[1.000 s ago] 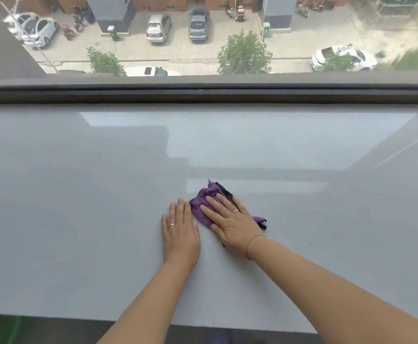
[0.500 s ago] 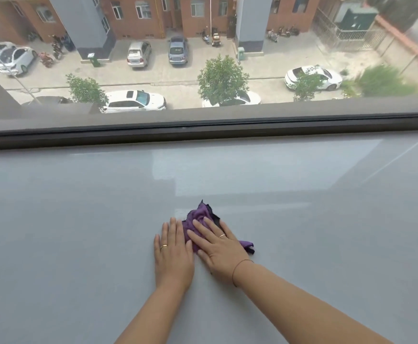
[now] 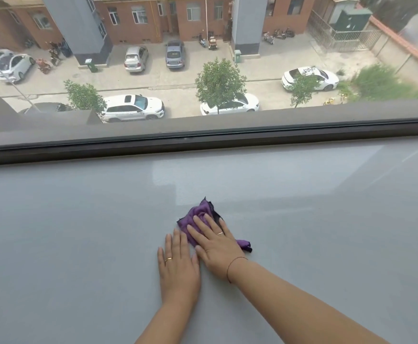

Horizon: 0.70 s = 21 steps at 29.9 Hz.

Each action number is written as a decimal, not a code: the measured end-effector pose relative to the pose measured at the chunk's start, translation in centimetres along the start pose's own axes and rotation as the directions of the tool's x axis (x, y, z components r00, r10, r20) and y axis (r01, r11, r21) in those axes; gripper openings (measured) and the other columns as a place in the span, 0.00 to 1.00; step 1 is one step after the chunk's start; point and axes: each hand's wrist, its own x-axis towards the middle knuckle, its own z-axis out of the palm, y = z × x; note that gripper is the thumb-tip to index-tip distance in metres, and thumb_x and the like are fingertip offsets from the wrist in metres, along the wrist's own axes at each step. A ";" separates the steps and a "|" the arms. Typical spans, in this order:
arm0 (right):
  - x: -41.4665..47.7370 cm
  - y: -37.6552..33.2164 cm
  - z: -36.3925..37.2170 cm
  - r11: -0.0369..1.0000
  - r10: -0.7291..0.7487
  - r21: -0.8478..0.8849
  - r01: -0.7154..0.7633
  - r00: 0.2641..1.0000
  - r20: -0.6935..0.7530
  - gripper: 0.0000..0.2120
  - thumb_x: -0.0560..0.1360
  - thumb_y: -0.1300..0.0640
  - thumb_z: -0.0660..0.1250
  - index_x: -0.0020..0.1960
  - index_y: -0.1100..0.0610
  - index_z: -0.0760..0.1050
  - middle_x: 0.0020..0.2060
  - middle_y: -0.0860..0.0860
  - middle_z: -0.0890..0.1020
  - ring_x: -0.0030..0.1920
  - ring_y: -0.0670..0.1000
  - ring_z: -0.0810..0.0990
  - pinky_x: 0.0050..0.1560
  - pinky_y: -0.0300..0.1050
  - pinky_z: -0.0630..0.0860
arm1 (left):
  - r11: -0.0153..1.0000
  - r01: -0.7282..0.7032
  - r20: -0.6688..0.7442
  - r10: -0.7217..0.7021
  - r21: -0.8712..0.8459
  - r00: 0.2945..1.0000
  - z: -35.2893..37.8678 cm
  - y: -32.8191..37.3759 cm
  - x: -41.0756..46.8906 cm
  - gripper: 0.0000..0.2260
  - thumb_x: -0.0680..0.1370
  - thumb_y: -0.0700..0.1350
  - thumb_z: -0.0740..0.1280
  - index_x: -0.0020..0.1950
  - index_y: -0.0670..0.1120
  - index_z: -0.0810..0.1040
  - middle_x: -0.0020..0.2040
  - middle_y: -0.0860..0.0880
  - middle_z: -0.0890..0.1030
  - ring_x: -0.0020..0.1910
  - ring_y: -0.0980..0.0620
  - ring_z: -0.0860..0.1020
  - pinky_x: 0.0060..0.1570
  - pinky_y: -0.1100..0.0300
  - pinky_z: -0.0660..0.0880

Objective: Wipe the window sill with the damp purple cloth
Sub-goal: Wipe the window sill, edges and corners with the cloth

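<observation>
The purple cloth [image 3: 201, 216], crumpled and soft, is pressed flat on the window sill [image 3: 78, 232] under the right hand [image 3: 215, 247], fingers extended, not clenched. The left hand [image 3: 178, 266] lies flat just beside it, empty. Smooth grey surface extends widely either side; the dark window frame [image 3: 203, 142] lies well beyond the fingertips.

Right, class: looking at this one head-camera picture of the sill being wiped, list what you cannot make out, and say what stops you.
1. Most of the purple cloth: the right hand lies flat over it.
2. Whether the cloth is damp: not visible.
3. The sill ends: cut off by both side edges.
4. Sill under the left hand: covered by the palm.
5. The far-right greenery outside: blurred.
</observation>
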 end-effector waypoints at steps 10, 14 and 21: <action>1.3 5.2 -2.4 0.871 0.491 0.048 -0.488 0.866 -0.094 0.26 0.81 0.47 0.44 0.77 0.46 0.39 0.77 0.47 0.38 0.76 0.51 0.36 0.73 0.54 0.35 | 0.999 -0.048 0.020 0.048 0.019 0.999 -0.1 -0.5 0.3 0.25 0.73 0.49 0.53 0.62 0.37 0.77 0.64 0.41 0.77 0.62 0.41 0.76 0.59 0.41 0.72; 2.5 -0.9 -0.5 0.994 0.099 0.037 -0.099 0.995 -0.007 0.25 0.82 0.47 0.45 0.77 0.44 0.44 0.77 0.46 0.41 0.76 0.51 0.36 0.72 0.53 0.31 | 0.999 -0.028 -0.008 0.028 -0.016 1.000 0.3 -0.6 0.6 0.24 0.75 0.48 0.53 0.64 0.37 0.76 0.66 0.41 0.75 0.65 0.41 0.74 0.70 0.49 0.58; 3.1 7.2 -3.4 0.971 0.230 -0.052 -0.234 0.970 -0.078 0.25 0.81 0.45 0.44 0.77 0.43 0.42 0.77 0.44 0.41 0.76 0.47 0.38 0.75 0.50 0.36 | 0.998 -0.057 0.016 0.057 -0.027 0.998 0.8 -1.5 1.2 0.24 0.75 0.49 0.63 0.69 0.39 0.71 0.70 0.42 0.71 0.70 0.43 0.69 0.71 0.47 0.58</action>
